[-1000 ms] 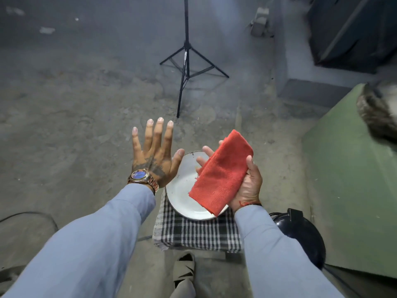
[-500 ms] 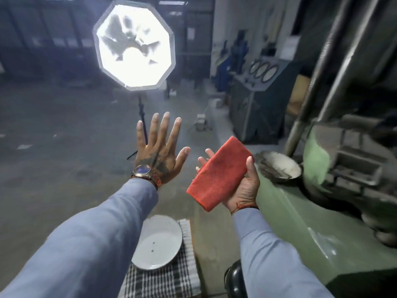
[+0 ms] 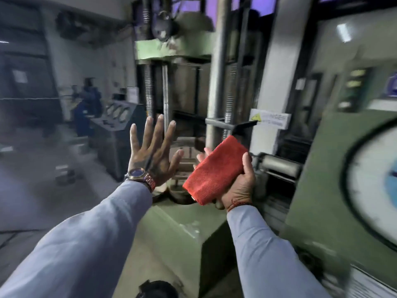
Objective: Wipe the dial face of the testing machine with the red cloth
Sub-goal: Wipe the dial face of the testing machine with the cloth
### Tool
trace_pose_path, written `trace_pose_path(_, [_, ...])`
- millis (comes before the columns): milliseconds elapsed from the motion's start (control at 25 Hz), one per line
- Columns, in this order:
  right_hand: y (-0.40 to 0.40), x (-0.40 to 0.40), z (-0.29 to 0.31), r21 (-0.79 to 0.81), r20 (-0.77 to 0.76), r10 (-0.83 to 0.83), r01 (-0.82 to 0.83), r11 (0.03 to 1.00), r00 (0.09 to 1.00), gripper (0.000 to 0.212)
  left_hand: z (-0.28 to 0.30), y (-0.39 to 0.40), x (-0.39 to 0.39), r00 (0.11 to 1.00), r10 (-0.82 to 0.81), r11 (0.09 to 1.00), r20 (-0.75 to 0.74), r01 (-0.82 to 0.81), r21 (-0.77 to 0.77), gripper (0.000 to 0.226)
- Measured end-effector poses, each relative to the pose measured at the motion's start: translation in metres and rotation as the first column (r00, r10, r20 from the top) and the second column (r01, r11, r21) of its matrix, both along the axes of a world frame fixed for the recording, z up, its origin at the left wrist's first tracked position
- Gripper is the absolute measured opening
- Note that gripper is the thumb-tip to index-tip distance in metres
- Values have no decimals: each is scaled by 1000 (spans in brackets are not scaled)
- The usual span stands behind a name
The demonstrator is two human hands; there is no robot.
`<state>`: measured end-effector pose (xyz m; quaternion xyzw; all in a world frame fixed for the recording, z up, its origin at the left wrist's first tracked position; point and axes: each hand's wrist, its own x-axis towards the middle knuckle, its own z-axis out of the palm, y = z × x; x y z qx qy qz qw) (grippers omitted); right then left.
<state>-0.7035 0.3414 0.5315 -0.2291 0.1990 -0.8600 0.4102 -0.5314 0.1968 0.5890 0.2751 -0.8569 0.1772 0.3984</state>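
A folded red cloth [image 3: 214, 171] lies across the palm of my right hand [image 3: 238, 183], thumb clamped over its upper edge. My left hand [image 3: 153, 155] is held up beside it with fingers spread and nothing in it; a watch sits on that wrist. The large white dial face [image 3: 373, 186] with a black rim is on the green cabinet [image 3: 322, 190] at the right edge, blurred and partly cut off. The cloth is well left of the dial and apart from it.
The green testing machine base [image 3: 182, 231] lies below my arms, with steel columns [image 3: 217, 82] and threaded rods rising behind the hands. A dark console with round gauges [image 3: 120, 119] and a person in blue [image 3: 86, 108] stand far left. A black object [image 3: 159, 289] is at the bottom.
The view has swung up from the floor, plate and checked cloth to the machine frame and dial. Both hands keep their pose, the cloth still in the right hand.
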Motion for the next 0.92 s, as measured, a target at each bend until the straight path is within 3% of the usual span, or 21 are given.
trace_pose_path(80, [95, -33, 16, -35, -21, -161, 160, 986, 987, 97, 13, 64, -62, 984, -174, 985, -22, 174, -4, 83])
trace_pose_path(200, [219, -75, 38, -55, -22, -378, 376, 925, 926, 79, 26, 155, -138, 926, -372, 928, -69, 372, -9, 84])
trace_pose_path(400, [416, -132, 64, -59, 16, -629, 629, 775, 777, 92, 37, 307, -256, 806, -587, 810, -75, 586, -27, 86])
trace_pose_path(600, [559, -212, 63, 26, 55, -827, 827, 562, 560, 52, 34, 443, -374, 699, -711, 701, -79, 713, -2, 86])
trace_pose_path(720, [603, -271, 73, 215, -47, -926, 909, 356, 374, 46, 26, 491, -433, 701, -711, 701, -57, 713, 13, 86])
trace_pose_path(840, [609, -326, 83, 382, -340, -918, 922, 63, 204, 46, 18, 500, -487, 724, -688, 722, -60, 690, 44, 86])
trace_pose_path(920, [601, -357, 90, 295, -598, -801, 937, -189, 27, 65, 17, 497, -513, 734, -675, 733, -71, 679, 44, 87])
